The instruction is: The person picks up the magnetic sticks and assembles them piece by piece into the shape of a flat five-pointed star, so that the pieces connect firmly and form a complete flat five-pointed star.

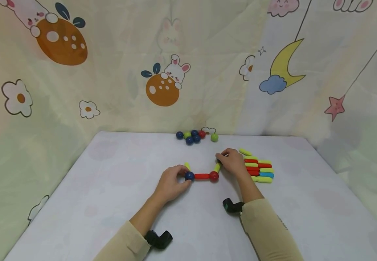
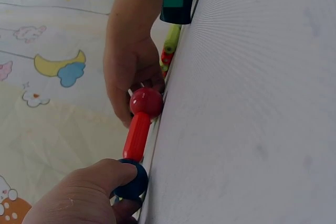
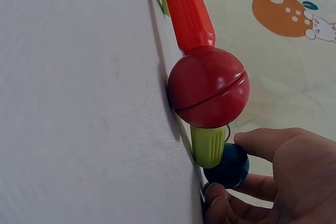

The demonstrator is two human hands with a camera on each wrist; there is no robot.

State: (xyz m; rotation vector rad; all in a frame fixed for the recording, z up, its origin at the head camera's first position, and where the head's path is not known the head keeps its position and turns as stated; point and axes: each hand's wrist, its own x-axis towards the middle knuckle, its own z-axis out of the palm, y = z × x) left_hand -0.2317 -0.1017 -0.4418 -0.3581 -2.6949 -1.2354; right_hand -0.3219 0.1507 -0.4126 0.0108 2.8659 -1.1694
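Note:
My left hand point(image 1: 170, 184) pinches a dark blue ball point(image 1: 189, 176) between thumb and fingers. From that ball a red rod point(image 1: 202, 176) runs right to a red ball point(image 1: 213, 176). One yellow-green rod point(image 1: 187, 166) points away from the blue ball, and a second yellow-green rod point(image 1: 217, 167) goes from the red ball toward my right hand point(image 1: 232, 162). In the right wrist view, the right thumb and fingers hold another dark blue ball point(image 3: 231, 167) at the far end of this second rod. The built piece lies low over the white table.
At the table's back edge sits a cluster of blue, green and red balls point(image 1: 196, 139), with a green ball point(image 1: 214, 137) just right of it. Beyond my right hand lie several yellow-green, red and blue rods point(image 1: 261, 170) in rows. A printed cloth point(image 1: 116, 72) hangs behind the white table point(image 1: 116, 181).

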